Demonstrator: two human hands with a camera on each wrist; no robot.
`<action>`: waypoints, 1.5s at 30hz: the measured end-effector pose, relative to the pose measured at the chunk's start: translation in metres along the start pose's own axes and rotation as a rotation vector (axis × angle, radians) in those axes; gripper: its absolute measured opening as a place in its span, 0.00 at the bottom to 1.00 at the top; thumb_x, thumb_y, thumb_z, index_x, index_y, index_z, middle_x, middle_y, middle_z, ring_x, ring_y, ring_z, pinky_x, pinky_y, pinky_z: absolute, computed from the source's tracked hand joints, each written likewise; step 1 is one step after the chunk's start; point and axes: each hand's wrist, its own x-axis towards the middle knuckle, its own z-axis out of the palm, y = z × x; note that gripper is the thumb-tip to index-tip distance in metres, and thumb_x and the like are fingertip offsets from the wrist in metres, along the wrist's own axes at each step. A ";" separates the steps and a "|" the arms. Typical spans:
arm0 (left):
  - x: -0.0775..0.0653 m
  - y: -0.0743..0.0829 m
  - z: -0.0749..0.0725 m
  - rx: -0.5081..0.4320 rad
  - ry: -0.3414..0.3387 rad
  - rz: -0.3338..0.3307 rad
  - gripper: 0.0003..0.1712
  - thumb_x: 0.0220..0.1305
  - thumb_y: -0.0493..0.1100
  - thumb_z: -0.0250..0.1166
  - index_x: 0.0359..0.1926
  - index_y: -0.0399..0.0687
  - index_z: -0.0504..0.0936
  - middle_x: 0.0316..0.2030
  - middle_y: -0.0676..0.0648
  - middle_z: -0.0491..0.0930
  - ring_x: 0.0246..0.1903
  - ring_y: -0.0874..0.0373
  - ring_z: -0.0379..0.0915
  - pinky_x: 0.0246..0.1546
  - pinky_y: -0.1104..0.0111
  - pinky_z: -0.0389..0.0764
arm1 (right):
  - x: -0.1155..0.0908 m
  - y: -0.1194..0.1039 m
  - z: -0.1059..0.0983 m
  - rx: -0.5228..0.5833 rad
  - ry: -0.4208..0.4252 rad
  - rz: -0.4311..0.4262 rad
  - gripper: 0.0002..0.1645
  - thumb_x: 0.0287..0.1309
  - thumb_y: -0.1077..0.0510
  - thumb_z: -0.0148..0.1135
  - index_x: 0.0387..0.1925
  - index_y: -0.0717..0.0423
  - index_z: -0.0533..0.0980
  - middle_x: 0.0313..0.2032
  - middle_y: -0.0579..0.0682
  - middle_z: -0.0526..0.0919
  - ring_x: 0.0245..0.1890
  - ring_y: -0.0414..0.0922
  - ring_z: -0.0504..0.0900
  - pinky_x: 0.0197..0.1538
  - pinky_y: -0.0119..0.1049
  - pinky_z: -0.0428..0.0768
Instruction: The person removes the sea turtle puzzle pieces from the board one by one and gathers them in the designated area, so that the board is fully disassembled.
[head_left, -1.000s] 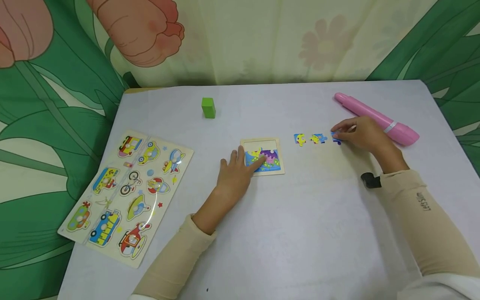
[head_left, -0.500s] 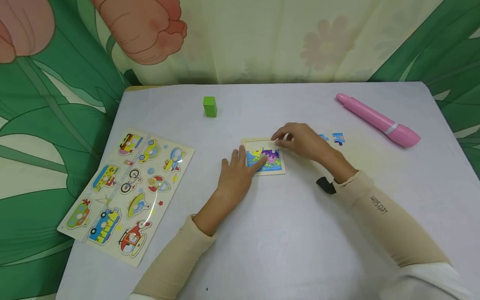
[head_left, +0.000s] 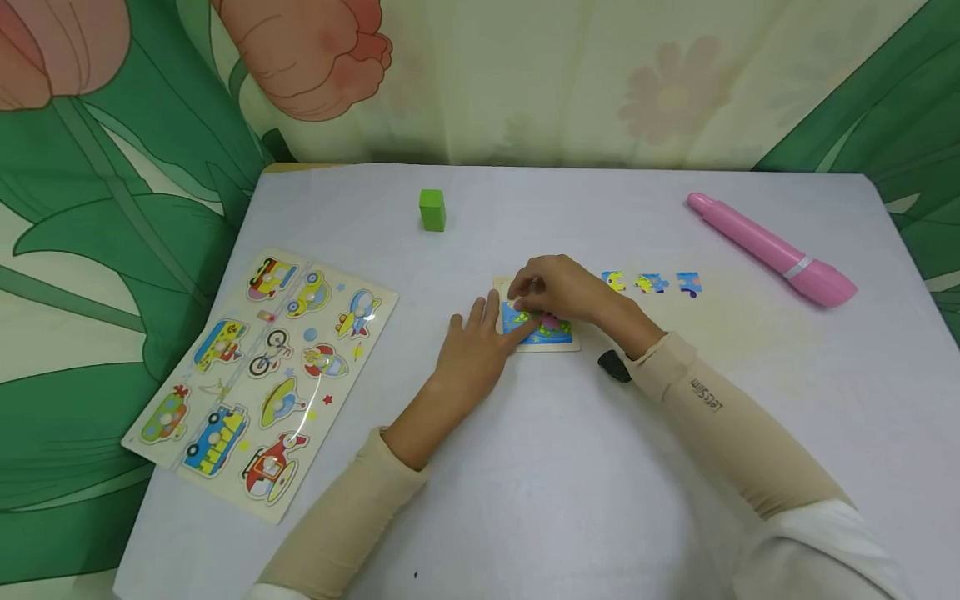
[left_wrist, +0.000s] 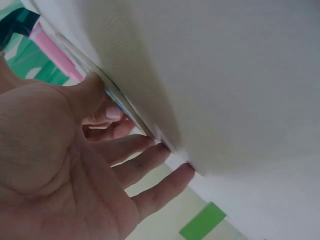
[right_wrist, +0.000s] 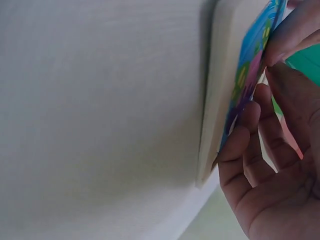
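Observation:
A small framed jigsaw puzzle (head_left: 558, 333), blue with green and pink parts, lies mid-table in a pale wooden frame (right_wrist: 208, 125). My left hand (head_left: 468, 354) rests flat along the frame's left side, fingers spread and thumb across the picture; the left wrist view shows its fingers (left_wrist: 162, 192) straight at the table. Over the puzzle's upper part is my right hand (head_left: 562, 287), fingers bent, its fingertips (right_wrist: 235, 142) right at the picture. I cannot tell whether it pinches a piece. Loose jigsaw pieces (head_left: 651, 283) lie in a row to the right.
A pegged vehicle board (head_left: 255, 383) lies at the left. A green block (head_left: 432, 210) stands toward the back, and a pink pen-shaped object (head_left: 772, 250) lies at the back right. A flowered curtain (head_left: 540, 83) hangs behind the table (head_left: 570, 500).
My right hand has left the rightmost loose piece and moved left over the puzzle. All three loose pieces lie on the table again in view. The left hand has stayed on the frame.

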 end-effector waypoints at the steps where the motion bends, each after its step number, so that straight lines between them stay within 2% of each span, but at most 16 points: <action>1: -0.001 -0.002 0.000 -0.015 0.015 0.009 0.37 0.78 0.45 0.59 0.79 0.77 0.57 0.76 0.34 0.58 0.73 0.42 0.60 0.60 0.51 0.75 | 0.000 0.001 0.000 -0.001 0.003 -0.003 0.08 0.66 0.60 0.70 0.45 0.56 0.86 0.45 0.51 0.84 0.32 0.44 0.81 0.46 0.42 0.78; 6: -0.006 -0.012 0.003 -0.105 0.055 0.056 0.35 0.76 0.40 0.60 0.78 0.71 0.64 0.76 0.35 0.59 0.73 0.42 0.59 0.61 0.52 0.74 | -0.001 0.003 -0.001 0.009 0.011 -0.021 0.06 0.66 0.60 0.69 0.42 0.55 0.88 0.45 0.51 0.83 0.29 0.44 0.81 0.46 0.42 0.77; 11: -0.009 -0.016 0.006 -0.121 0.082 0.085 0.37 0.74 0.35 0.62 0.77 0.69 0.66 0.75 0.35 0.60 0.73 0.42 0.60 0.60 0.52 0.75 | -0.001 0.004 -0.003 0.009 0.006 -0.040 0.06 0.67 0.61 0.69 0.43 0.55 0.88 0.44 0.50 0.83 0.29 0.44 0.80 0.45 0.41 0.77; 17: -0.008 -0.015 0.005 -0.115 0.065 0.076 0.35 0.76 0.37 0.60 0.77 0.70 0.66 0.75 0.35 0.60 0.73 0.42 0.60 0.61 0.52 0.74 | -0.003 0.004 -0.004 0.018 -0.039 -0.027 0.08 0.66 0.62 0.69 0.45 0.57 0.87 0.42 0.50 0.85 0.29 0.44 0.80 0.45 0.41 0.78; 24: -0.007 -0.014 0.005 -0.126 0.042 0.065 0.35 0.77 0.37 0.58 0.77 0.70 0.66 0.76 0.35 0.59 0.73 0.42 0.59 0.61 0.51 0.74 | -0.002 0.003 -0.004 0.029 -0.076 -0.028 0.10 0.66 0.63 0.69 0.47 0.59 0.85 0.33 0.48 0.85 0.23 0.44 0.79 0.36 0.38 0.79; 36: -0.009 -0.014 0.003 -0.138 0.059 0.072 0.34 0.76 0.35 0.59 0.76 0.68 0.68 0.74 0.34 0.61 0.72 0.40 0.62 0.59 0.50 0.75 | -0.002 0.006 -0.004 0.086 -0.118 -0.038 0.06 0.70 0.62 0.65 0.45 0.57 0.82 0.33 0.50 0.81 0.23 0.45 0.78 0.34 0.38 0.78; 39: -0.008 -0.014 0.002 -0.143 0.063 0.072 0.34 0.76 0.35 0.60 0.76 0.68 0.69 0.74 0.34 0.62 0.72 0.39 0.62 0.59 0.50 0.76 | -0.003 0.006 -0.003 0.080 -0.118 -0.042 0.05 0.70 0.62 0.65 0.45 0.57 0.82 0.34 0.50 0.81 0.24 0.45 0.78 0.35 0.39 0.77; 45: -0.007 -0.014 0.003 -0.162 0.053 0.069 0.33 0.77 0.36 0.59 0.76 0.67 0.68 0.74 0.34 0.61 0.72 0.39 0.61 0.59 0.49 0.75 | -0.002 0.005 -0.003 0.028 -0.110 -0.046 0.05 0.71 0.61 0.64 0.46 0.56 0.81 0.38 0.49 0.81 0.32 0.45 0.77 0.42 0.40 0.76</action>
